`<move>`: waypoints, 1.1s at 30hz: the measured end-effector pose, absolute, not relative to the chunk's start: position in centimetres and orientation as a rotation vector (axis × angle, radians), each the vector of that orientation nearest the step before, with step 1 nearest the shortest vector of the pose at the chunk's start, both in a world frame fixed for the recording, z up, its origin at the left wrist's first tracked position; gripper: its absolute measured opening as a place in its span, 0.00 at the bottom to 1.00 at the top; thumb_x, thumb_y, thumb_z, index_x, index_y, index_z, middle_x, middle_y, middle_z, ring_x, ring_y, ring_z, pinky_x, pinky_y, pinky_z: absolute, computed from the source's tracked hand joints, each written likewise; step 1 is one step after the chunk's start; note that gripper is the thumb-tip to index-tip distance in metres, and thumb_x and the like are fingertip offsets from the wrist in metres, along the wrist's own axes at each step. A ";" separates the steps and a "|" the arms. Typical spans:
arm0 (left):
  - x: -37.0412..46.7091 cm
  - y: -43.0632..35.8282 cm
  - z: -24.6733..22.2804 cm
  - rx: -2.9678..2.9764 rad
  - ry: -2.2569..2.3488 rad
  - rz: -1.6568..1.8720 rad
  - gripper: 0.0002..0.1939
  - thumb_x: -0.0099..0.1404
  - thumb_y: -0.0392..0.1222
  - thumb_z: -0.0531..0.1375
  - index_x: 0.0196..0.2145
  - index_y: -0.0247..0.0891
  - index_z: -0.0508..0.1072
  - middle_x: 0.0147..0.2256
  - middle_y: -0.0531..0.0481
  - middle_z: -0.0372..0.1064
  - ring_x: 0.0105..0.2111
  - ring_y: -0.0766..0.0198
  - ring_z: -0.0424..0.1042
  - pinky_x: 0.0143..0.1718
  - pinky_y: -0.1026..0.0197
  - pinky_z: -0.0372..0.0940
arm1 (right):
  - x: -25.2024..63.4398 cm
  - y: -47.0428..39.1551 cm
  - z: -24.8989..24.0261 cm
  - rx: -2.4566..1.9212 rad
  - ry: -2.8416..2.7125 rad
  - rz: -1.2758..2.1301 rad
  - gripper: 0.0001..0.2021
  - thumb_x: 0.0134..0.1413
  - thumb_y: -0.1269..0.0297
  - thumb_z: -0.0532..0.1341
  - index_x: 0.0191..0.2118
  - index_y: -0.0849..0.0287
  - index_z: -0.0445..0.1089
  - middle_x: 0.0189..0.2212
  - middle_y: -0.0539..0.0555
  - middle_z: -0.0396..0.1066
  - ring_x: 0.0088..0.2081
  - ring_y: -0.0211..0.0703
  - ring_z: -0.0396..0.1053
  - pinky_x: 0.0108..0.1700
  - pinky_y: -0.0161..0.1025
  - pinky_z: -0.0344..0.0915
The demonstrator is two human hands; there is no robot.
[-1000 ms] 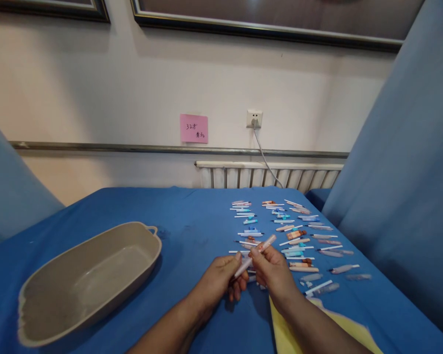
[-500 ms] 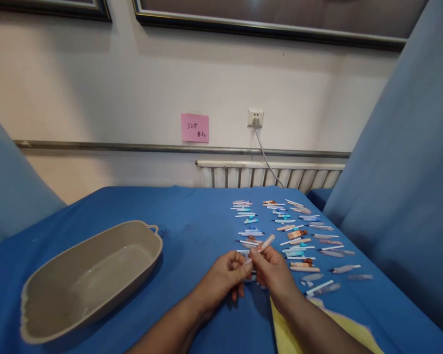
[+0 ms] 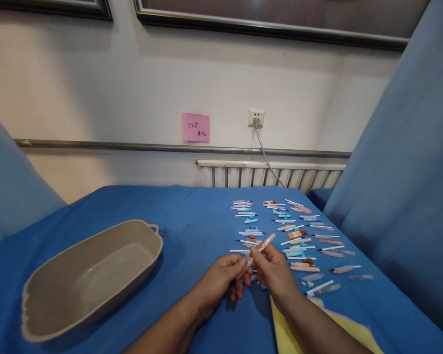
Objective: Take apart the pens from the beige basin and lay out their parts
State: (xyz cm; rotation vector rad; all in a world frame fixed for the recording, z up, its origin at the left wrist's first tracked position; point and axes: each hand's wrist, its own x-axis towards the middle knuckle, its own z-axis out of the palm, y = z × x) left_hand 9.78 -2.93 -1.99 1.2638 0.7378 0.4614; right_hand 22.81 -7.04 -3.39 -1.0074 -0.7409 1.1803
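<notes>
Above the blue cloth, my right hand (image 3: pixel 275 269) pinches a translucent, pinkish pen barrel (image 3: pixel 266 242) that slants up to the right. My left hand (image 3: pixel 226 275) is closed at the lower end of the same pen, thumb against fingers, where a pale thin part shows between the hands. Whether that part is a refill or the pen's own tip I cannot tell. Behind and right of my hands lie rows of pen parts: white refills (image 3: pixel 319 287), clear barrels (image 3: pixel 345 269), blue pieces (image 3: pixel 295 253) and brown pieces (image 3: pixel 297 235). My hands hide some of these parts.
A beige oval basin (image 3: pixel 96 275) with a small handle stands on the left of the blue-covered table (image 3: pixel 192 211). A yellow cloth (image 3: pixel 291 329) lies beneath my right forearm. Blue curtains (image 3: pixel 398 162) hang at both sides. A radiator (image 3: pixel 243 172) and plugged socket (image 3: pixel 256 118) are behind.
My left hand has shifted slightly down and left, uncovering a little more of the pen's lower part between the hands. My right hand stays nearly in place.
</notes>
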 end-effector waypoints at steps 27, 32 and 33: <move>8.9 -2.1 -1.2 1.080 0.677 0.316 0.17 0.60 0.54 0.57 0.35 0.36 0.66 0.19 0.61 0.54 0.13 0.79 0.40 0.13 0.70 0.33 | 24.1 -6.7 -3.1 -0.906 -0.485 1.180 0.19 0.42 0.50 0.67 0.25 0.57 0.59 0.13 0.37 0.42 0.15 0.27 0.37 0.15 0.28 0.37; 8.8 -2.1 -1.3 1.075 0.682 0.365 0.15 0.62 0.52 0.56 0.34 0.35 0.66 0.18 0.62 0.52 0.13 0.78 0.40 0.13 0.70 0.33 | 23.9 -6.8 -3.3 -0.925 -0.518 1.227 0.19 0.43 0.50 0.66 0.27 0.58 0.61 0.13 0.37 0.43 0.15 0.27 0.36 0.16 0.28 0.35; 8.8 -2.2 -1.2 1.069 0.683 0.376 0.15 0.62 0.52 0.56 0.34 0.35 0.66 0.18 0.62 0.52 0.13 0.78 0.40 0.14 0.70 0.33 | 23.7 -6.8 -3.4 -0.942 -0.552 1.242 0.19 0.43 0.49 0.66 0.28 0.59 0.62 0.13 0.37 0.43 0.15 0.27 0.36 0.16 0.28 0.35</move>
